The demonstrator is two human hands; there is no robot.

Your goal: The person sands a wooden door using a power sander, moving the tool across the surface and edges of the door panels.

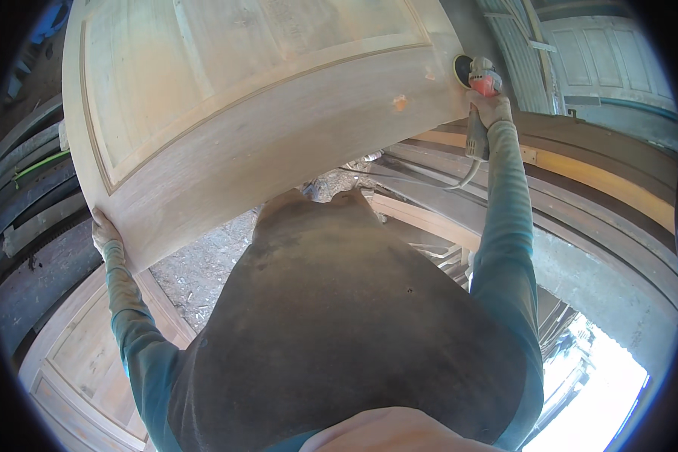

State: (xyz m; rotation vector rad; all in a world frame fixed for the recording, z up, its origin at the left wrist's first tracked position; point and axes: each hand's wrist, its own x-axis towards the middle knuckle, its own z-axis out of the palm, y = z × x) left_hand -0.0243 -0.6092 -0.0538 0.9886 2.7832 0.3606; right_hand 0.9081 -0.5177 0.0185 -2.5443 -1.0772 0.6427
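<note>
Pale wooden door panel (pixel 241 98) fills the upper view, its lower left corner gripped by the left hand (pixel 104 235) with fingers curled on the edge, while the right hand (pixel 490 105) clasps a red sander (pixel 478 75) at the panel's right edge.

You are looking through a single fisheye camera on your own head, tilted steeply down and forward. The wooden door (pixel 248 98) fills the upper picture, close in front of you; below it lie your chest and both arms. Straight edges around the door bend toward the rim.
</note>
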